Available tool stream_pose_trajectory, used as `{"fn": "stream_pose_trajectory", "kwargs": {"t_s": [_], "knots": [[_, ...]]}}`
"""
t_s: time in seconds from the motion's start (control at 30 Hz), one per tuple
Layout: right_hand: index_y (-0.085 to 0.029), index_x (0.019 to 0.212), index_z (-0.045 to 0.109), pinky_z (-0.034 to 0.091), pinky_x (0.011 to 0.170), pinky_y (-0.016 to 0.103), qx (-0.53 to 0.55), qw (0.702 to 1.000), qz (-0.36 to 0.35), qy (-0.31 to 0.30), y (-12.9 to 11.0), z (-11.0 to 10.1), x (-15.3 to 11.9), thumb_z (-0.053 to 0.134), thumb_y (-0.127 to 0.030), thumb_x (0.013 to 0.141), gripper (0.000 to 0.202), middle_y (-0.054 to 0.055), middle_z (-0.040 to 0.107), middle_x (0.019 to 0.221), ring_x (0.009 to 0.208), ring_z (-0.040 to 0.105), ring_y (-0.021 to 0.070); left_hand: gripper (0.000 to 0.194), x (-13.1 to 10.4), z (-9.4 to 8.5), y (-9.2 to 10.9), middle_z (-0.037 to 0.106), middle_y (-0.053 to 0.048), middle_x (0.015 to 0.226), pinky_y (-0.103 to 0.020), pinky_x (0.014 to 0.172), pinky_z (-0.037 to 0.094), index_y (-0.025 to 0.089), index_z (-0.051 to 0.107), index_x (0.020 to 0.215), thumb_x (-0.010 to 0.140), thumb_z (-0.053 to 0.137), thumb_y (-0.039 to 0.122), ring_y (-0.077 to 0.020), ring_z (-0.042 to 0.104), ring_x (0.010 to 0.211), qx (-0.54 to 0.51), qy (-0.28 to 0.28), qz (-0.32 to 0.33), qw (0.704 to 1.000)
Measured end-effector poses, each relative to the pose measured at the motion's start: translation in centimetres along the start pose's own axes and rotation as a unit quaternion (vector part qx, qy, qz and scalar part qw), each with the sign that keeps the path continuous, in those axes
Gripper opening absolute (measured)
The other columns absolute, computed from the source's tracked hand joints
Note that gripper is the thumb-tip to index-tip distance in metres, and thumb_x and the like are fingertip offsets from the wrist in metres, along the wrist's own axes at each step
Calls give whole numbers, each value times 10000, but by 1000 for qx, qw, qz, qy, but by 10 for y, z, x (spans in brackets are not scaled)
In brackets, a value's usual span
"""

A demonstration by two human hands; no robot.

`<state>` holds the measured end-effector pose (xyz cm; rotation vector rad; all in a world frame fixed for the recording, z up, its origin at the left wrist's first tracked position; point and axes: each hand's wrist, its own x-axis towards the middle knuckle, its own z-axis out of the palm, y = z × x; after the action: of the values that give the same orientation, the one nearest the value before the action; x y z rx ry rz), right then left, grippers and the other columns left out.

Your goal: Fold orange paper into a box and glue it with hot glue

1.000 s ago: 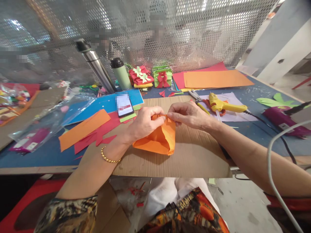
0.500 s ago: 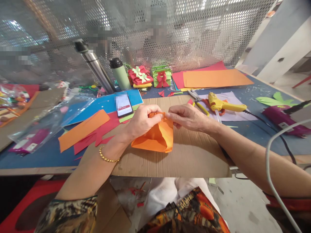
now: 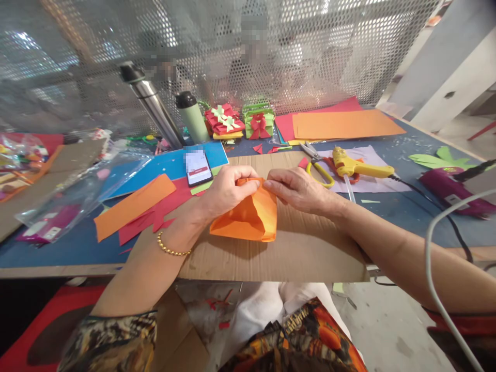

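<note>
A folded orange paper piece (image 3: pixel 248 219), shaped like a small open bag, stands over a brown cardboard sheet (image 3: pixel 310 248). My left hand (image 3: pixel 232 190) pinches its top edge, thumb in front. On the right, my right hand (image 3: pixel 296 188) has thumb and fingers closed on the top right corner of the same paper. The fingertips of both hands are close together. Some fingers are hidden behind the paper and the hands.
Left of the hands are a phone (image 3: pixel 198 166), orange strip (image 3: pixel 135 206) and blue sheet (image 3: pixel 155 168). Behind stand a green bottle (image 3: pixel 192 119) and steel flask (image 3: pixel 155 108). Scissors (image 3: pixel 320 168) and a yellow glue gun (image 3: pixel 360 168) lie right; a white cable (image 3: pixel 429 258) hangs near my right arm.
My right hand has shifted slightly at the paper's top corner, and more of the scissors' yellow handle shows behind it. Both hands keep hold of the orange paper.
</note>
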<state>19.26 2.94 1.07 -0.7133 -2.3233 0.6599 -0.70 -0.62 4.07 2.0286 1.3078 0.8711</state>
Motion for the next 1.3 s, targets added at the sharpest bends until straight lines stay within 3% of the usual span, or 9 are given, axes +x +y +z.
{"fn": "stream_pose_trajectory", "kwargs": {"t_s": [0.17, 0.4, 0.57, 0.83, 1.0, 1.17, 1.3], "knots": [[-222, 659, 412, 307, 592, 271, 8, 1000, 9, -13, -1, -1, 0, 414, -388, 1010, 389, -34, 464, 569, 565, 387, 100, 235, 1, 0, 2, 541, 16, 653, -261, 572, 325, 156, 645, 707, 742, 632, 389, -117, 444, 635, 23, 3, 16, 1000], [-223, 647, 379, 296, 587, 282, -5, 1000, 9, -17, -4, -5, 0, 392, -422, 1026, 428, -37, 419, 563, 556, 357, 98, 192, -1, 1, 3, 505, 19, 652, -250, 554, 315, 157, 616, 675, 728, 621, 341, -110, 439, 635, 9, -2, -18, 1000], [-218, 713, 428, 285, 572, 274, -23, 999, -15, 18, -1, -4, 2, 431, -409, 1008, 352, -48, 400, 603, 553, 343, 93, 201, -2, 4, 2, 420, 45, 616, -250, 530, 262, 153, 637, 703, 733, 618, 351, -95, 378, 595, 2, -27, -45, 999], [-234, 752, 368, 289, 566, 266, -44, 996, -66, 52, -1, 6, 1, 428, -294, 991, 254, -53, 378, 631, 554, 322, 93, 192, -3, 4, 3, 422, 41, 625, -252, 540, 270, 157, 607, 680, 737, 621, 340, -96, 381, 604, -17, -36, -36, 999], [-224, 750, 422, 335, 593, 262, -7, 1000, -23, 2, 1, 1, 1, 387, -407, 1049, 352, -31, 500, 626, 569, 419, 97, 185, -1, 1, 3, 410, 45, 603, -253, 538, 265, 169, 556, 621, 719, 619, 312, -93, 358, 594, -17, -2, -20, 1000], [-212, 746, 469, 363, 605, 254, 41, 999, -13, -18, 2, 2, 2, 479, -355, 983, 277, -29, 567, 642, 588, 498, 96, 182, 2, 1, -2, 534, 17, 660, -263, 589, 342, 161, 620, 707, 742, 633, 339, -121, 453, 651, -21, 2, -23, 1000], [-208, 702, 482, 380, 597, 257, 85, 995, 53, -24, 3, 1, 3, 508, -349, 944, 281, -28, 546, 626, 588, 514, 104, 390, 5, 2, -7, 604, -28, 768, -274, 629, 423, 176, 616, 789, 867, 594, 558, -148, 535, 714, -100, 1, -33, 994]]}}
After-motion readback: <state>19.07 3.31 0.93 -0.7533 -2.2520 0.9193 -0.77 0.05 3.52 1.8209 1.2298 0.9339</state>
